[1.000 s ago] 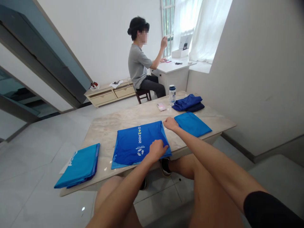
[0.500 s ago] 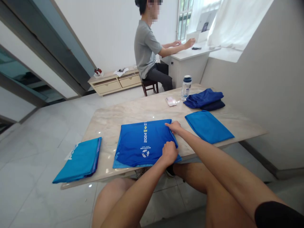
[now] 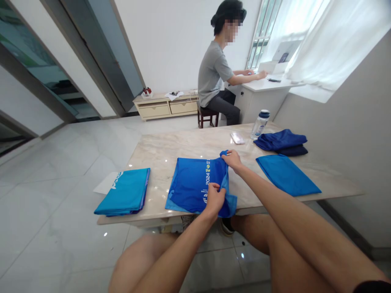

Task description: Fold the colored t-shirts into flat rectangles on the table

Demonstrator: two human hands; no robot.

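- The cloth [image 3: 192,179] lies on the table [image 3: 171,142] in front of the person, between the teal stack [image 3: 130,191] on the left and the folded piece [image 3: 287,175] on the right.
- Its right side, flat a moment ago, is now lifted and creased; the upper right corner bunches up.
- The right hand [image 3: 233,159] has closed on that corner, thumb and fingers pinching it.
- The left hand [image 3: 216,200], lower on the same side, seems to pinch a fold between thumb and curled fingers, beside the white print [image 3: 207,178].
- More of the light-blue layer [image 3: 232,203] shows along the right edge, so the cloth appears to be in handling there, while its left part lies flat.
- The stack and the folded piece stay untouched.
- Beyond, the co-worker [image 3: 212,77] has lowered a raised arm to the desk [image 3: 265,84].
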